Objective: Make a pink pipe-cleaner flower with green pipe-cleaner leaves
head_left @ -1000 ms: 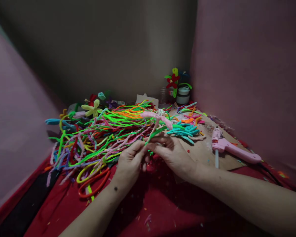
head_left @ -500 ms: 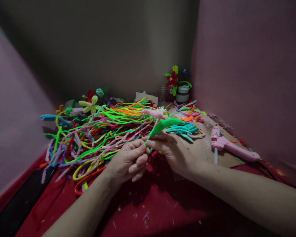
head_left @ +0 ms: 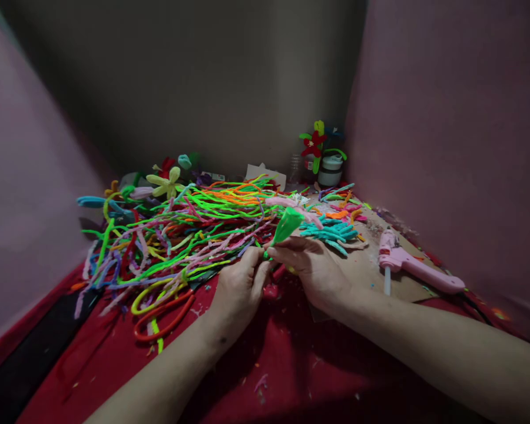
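Observation:
Between my hands, in the middle of the head view, is a pipe-cleaner flower with pale pink petals (head_left: 281, 202) and white stamens. A bright green leaf (head_left: 287, 225) rises from its green stem, its broad face partly turned edge-on. My left hand (head_left: 242, 284) is closed, thumb and fingers pinching the stem just below the leaf. My right hand (head_left: 315, 268) pinches the same stem at the leaf's base from the other side. The lower stem is mostly hidden by my fingers.
A large heap of coloured pipe cleaners (head_left: 194, 221) lies left and behind. Turquoise pieces (head_left: 331, 231) lie on cardboard (head_left: 362, 268), beside a pink glue gun (head_left: 413, 266). Finished flowers stand near a lidded cup (head_left: 330, 172). Scraps dot the red cloth (head_left: 291, 365).
My left hand has rolled over, its back now facing up. The flower and leaf have turned, so the leaf looks shorter and more upright. The view has shifted slightly.

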`<act>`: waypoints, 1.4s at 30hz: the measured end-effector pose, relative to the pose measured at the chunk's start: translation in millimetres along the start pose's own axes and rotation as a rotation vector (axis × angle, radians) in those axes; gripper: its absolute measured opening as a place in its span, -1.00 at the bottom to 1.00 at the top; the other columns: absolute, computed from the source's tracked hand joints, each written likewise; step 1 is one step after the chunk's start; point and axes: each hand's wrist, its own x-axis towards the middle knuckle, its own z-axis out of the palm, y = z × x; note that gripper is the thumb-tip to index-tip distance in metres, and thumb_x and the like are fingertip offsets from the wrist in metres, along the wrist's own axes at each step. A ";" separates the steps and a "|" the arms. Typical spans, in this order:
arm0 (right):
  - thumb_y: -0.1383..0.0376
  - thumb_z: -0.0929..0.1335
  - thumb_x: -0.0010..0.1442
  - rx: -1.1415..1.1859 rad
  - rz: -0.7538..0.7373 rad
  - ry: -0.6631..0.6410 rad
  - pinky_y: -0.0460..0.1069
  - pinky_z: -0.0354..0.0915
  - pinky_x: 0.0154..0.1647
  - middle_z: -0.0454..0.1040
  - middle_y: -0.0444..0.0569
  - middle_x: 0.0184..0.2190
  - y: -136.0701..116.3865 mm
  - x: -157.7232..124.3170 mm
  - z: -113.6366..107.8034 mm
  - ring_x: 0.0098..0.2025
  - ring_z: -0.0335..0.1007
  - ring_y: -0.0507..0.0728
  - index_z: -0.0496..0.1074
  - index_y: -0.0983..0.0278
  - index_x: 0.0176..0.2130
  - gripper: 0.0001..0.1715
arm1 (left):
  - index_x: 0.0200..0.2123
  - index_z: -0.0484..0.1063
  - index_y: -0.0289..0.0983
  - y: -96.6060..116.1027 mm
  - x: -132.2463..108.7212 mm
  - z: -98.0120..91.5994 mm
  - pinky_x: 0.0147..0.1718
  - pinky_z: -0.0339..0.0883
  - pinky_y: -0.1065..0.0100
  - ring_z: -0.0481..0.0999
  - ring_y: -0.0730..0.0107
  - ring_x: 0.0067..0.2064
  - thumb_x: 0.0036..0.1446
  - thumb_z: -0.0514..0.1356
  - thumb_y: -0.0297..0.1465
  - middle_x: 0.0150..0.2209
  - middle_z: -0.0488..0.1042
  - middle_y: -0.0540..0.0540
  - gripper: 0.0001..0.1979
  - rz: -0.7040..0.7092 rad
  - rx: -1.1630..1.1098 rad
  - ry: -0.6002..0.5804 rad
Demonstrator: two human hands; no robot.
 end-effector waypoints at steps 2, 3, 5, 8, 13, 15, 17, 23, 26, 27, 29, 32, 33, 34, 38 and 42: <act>0.25 0.50 -0.25 -0.062 -0.019 -0.001 -0.06 0.17 -0.41 0.33 -0.20 -0.62 -1.6 -1.4 0.6 -0.50 0.21 -0.01 0.44 0.29 -0.60 -0.79 | -0.40 0.44 -0.21 -1.5 -0.7 -0.7 -0.50 0.07 0.46 0.25 0.48 -0.56 0.06 0.14 -0.40 -0.60 0.34 0.06 -0.92 0.011 -0.021 0.004; 0.24 0.49 -0.23 -0.097 -0.033 -0.006 -0.06 0.17 -0.41 0.33 -0.20 -0.61 -2.5 -1.8 0.5 -0.51 0.20 -0.01 0.44 0.29 -0.60 -0.80 | -0.42 0.44 -0.21 -1.9 -0.8 -1.0 -0.51 0.06 0.47 0.24 0.49 -0.57 0.06 0.14 -0.40 -0.61 0.34 0.07 -0.92 0.013 -0.044 0.007; 0.21 0.47 -0.17 -0.159 -0.059 -0.049 -0.05 0.18 -0.40 0.34 -0.18 -0.60 -3.6 -1.8 -0.5 -0.50 0.19 0.00 0.45 0.29 -0.60 -0.79 | -0.44 0.43 -0.21 -1.8 -0.6 -1.2 -0.53 0.06 0.48 0.22 0.51 -0.59 0.08 0.13 -0.38 -0.63 0.31 0.08 -0.89 -0.008 -0.101 0.000; 0.15 0.43 -0.09 -0.227 -0.088 -0.137 -0.04 0.21 -0.37 0.36 -0.15 -0.59 -2.9 -0.3 -3.3 -0.47 0.22 0.03 0.47 0.28 -0.55 -0.77 | -0.50 0.38 -0.24 0.7 2.1 -1.4 -0.61 0.06 0.50 0.20 0.55 -0.65 0.11 0.10 -0.34 -0.68 0.27 0.10 -0.82 -0.092 -0.226 -0.049; 0.18 0.42 -0.06 -0.233 -0.082 -0.166 -0.01 0.25 -0.27 0.46 -0.09 -0.46 1.9 1.1 -6.9 -0.35 0.32 0.07 0.52 0.27 -0.40 -0.78 | -0.52 0.30 -0.27 7.0 8.7 -5.0 -0.74 -0.02 0.53 0.15 0.62 -0.74 0.10 0.12 -0.31 -0.70 0.28 0.10 -0.79 -0.256 -0.441 -0.156; 0.20 0.41 -0.03 -0.221 -0.095 -0.173 0.00 0.25 -0.21 0.48 -0.08 -0.43 2.6 0.9 -7.0 -0.33 0.33 0.07 0.52 0.27 -0.38 -0.80 | -0.51 0.29 -0.28 7.3 10.2 -6.7 -0.75 -0.03 0.55 0.14 0.64 -0.75 0.10 0.13 -0.30 -0.71 0.27 0.11 -0.79 -0.307 -0.530 -0.200; 0.21 0.41 -0.03 -0.222 -0.103 -0.160 0.01 0.24 -0.16 0.49 -0.09 -0.43 1.4 0.4 -6.0 -0.32 0.34 0.07 0.53 0.26 -0.38 -0.82 | -0.48 0.27 -0.28 6.0 10.8 -8.3 -0.77 -0.02 0.57 0.09 0.67 -0.76 0.12 0.12 -0.29 -0.71 0.25 0.13 -0.80 -0.368 -0.654 -0.265; 0.27 0.45 -0.10 -0.224 -0.021 -0.093 0.04 0.21 -0.12 0.49 -0.12 -0.48 -14.4 -3.8 3.7 -0.32 0.34 0.09 0.53 0.23 -0.46 -0.90 | -0.45 0.25 -0.27 -1.3 12.1 -11.3 -0.81 -0.02 0.60 -0.08 0.70 -0.77 0.17 0.08 -0.31 -0.74 0.13 0.17 -0.82 -0.434 -0.936 -0.441; 0.32 0.45 -0.10 -0.182 -0.001 -0.117 0.05 0.21 -0.11 0.46 -0.16 -0.56 -18.5 -4.9 6.6 -0.37 0.32 0.08 0.50 0.20 -0.57 -0.93 | -0.34 0.30 -0.25 -3.7 12.3 -12.1 -0.83 -0.02 0.61 -0.13 0.71 -0.77 0.18 0.06 -0.31 -0.74 0.11 0.19 -0.86 -0.444 -1.004 -0.480; 0.32 0.45 -0.09 -0.148 -0.006 -0.138 0.05 0.21 -0.12 0.45 -0.17 -0.58 -17.4 -4.6 6.5 -0.38 0.32 0.08 0.50 0.19 -0.58 -0.92 | -0.30 0.31 -0.24 -3.8 12.1 -12.4 -0.83 -0.02 0.62 -0.15 0.71 -0.77 0.19 0.05 -0.31 -0.74 0.11 0.19 -0.87 -0.448 -1.018 -0.486; 0.29 0.45 -0.10 -0.080 -0.016 -0.168 0.04 0.21 -0.15 0.45 -0.17 -0.56 -12.3 -3.3 4.8 -0.39 0.31 0.06 0.51 0.20 -0.55 -0.95 | -0.23 0.32 -0.22 -3.2 11.5 -13.2 -0.83 -0.02 0.62 -0.15 0.70 -0.77 0.19 0.05 -0.32 -0.75 0.10 0.20 -0.87 -0.453 -1.032 -0.495; 0.30 0.47 -0.16 0.013 -0.034 -0.141 0.01 0.22 -0.19 0.47 -0.17 -0.51 -3.6 -1.0 1.4 -0.38 0.31 0.05 0.51 0.23 -0.50 -0.91 | -0.23 0.33 -0.23 -0.7 10.4 -14.1 -0.82 -0.01 0.61 -0.13 0.70 -0.78 0.18 0.06 -0.33 -0.75 0.11 0.19 -0.87 -0.451 -1.026 -0.513; 0.31 0.47 -0.15 0.024 -0.047 -0.135 0.00 0.21 -0.19 0.47 -0.17 -0.51 -2.1 -0.6 0.7 -0.37 0.31 0.04 0.52 0.24 -0.49 -0.90 | -0.27 0.34 -0.24 0.0 10.3 -14.0 -0.82 0.01 0.60 -0.10 0.70 -0.78 0.18 0.05 -0.33 -0.75 0.13 0.18 -0.87 -0.445 -1.017 -0.514; 0.32 0.46 -0.13 0.022 -0.066 -0.138 0.00 0.21 -0.19 0.47 -0.16 -0.50 -1.4 -0.4 0.2 -0.37 0.31 0.04 0.52 0.24 -0.48 -0.92 | -0.33 0.35 -0.27 0.4 10.3 -13.6 -0.80 0.05 0.58 -0.06 0.69 -0.78 0.19 0.05 -0.32 -0.75 0.15 0.16 -0.84 -0.432 -1.003 -0.509; 0.30 0.42 -0.04 0.019 -0.092 -0.160 0.01 0.21 -0.20 0.48 -0.14 -0.49 -3.9 -0.3 0.1 -0.40 0.32 0.04 0.51 0.25 -0.46 -0.94 | -0.45 0.36 -0.33 -1.8 13.9 -11.0 -0.63 0.25 0.49 0.32 0.57 -0.64 0.17 0.07 -0.28 -0.60 0.38 0.00 -0.75 -0.379 -0.924 -0.372; 0.31 0.41 -0.05 0.132 -0.067 -0.196 0.02 0.23 -0.18 0.50 -0.15 -0.41 -3.2 0.7 0.7 -0.32 0.38 0.08 0.49 0.21 -0.41 -0.91 | -0.36 0.41 -0.33 -10.1 21.4 -12.4 -0.48 0.28 0.53 0.41 0.57 -0.48 0.04 0.22 -0.36 -0.45 0.42 -0.01 -0.86 -0.404 -0.941 -0.134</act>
